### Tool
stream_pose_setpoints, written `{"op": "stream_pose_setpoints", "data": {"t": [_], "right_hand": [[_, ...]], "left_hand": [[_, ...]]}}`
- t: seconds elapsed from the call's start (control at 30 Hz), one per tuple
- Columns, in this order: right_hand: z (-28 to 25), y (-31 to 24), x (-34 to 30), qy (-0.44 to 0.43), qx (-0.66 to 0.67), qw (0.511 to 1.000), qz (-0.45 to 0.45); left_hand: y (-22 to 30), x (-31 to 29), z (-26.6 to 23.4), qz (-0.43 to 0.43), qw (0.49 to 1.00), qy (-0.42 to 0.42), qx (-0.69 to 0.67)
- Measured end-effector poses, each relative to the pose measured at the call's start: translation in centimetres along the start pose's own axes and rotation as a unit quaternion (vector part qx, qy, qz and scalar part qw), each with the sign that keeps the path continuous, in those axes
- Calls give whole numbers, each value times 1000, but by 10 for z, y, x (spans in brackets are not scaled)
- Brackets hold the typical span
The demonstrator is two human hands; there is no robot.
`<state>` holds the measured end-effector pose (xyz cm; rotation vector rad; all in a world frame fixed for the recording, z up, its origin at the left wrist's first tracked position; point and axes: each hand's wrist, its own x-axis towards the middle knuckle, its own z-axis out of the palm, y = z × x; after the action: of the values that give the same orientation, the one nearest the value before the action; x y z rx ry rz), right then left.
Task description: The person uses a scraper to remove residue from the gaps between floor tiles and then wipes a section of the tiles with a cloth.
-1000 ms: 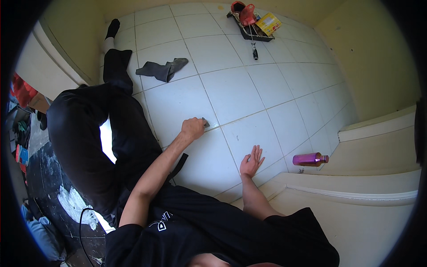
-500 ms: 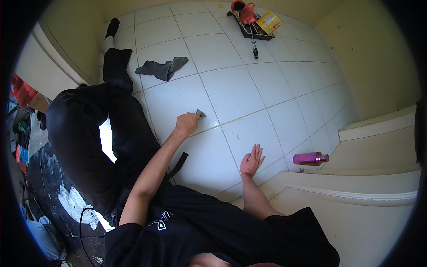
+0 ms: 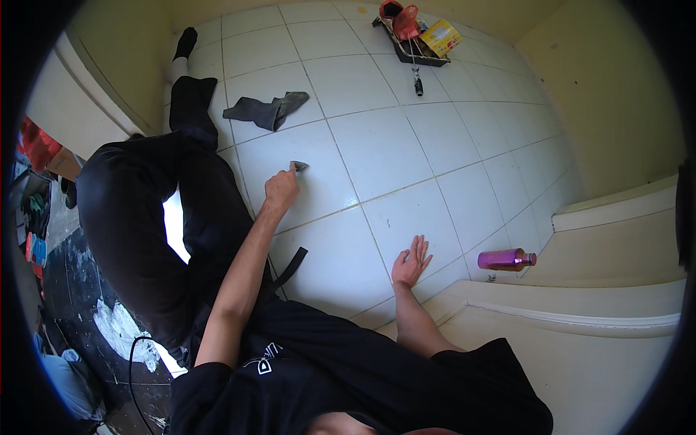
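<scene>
Gripped in my left hand (image 3: 281, 190) is a small scraper (image 3: 300, 167). Its dark grey, wedge-shaped blade shows past my extended index finger, against a white floor tile (image 3: 319, 192); the handle is hidden in my fist. My right hand (image 3: 411, 262) lies palm down on the tiles, fingers outstretched, holding nothing. A crumpled dark grey cloth (image 3: 267, 112) lies on the floor beyond my left hand.
At the far end stands a black paint tray (image 3: 423, 59) with red items, a yellow box (image 3: 440, 38) and a black-handled tool. A purple bottle (image 3: 506, 259) lies right of my right hand, by a cream ledge (image 3: 565, 299). My black-trousered legs (image 3: 130, 210) stretch along the left.
My left hand has moved left and a little farther away across the tile, carrying the scraper. My right hand stays in place.
</scene>
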<state>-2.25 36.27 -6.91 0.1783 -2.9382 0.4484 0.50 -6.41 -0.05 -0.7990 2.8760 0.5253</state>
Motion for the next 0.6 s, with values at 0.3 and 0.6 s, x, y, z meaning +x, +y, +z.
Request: {"op": "stream_pose_setpoints", "data": {"t": [0.3,0.6], "right_hand": [[-2,-2,0,-1,2,1000,1],[-1,0,0,4,1,1000,-3]], "left_hand": [[-12,9,18,31,997,52,-43],[-3,8,-8,-30,999,3,-44]]}}
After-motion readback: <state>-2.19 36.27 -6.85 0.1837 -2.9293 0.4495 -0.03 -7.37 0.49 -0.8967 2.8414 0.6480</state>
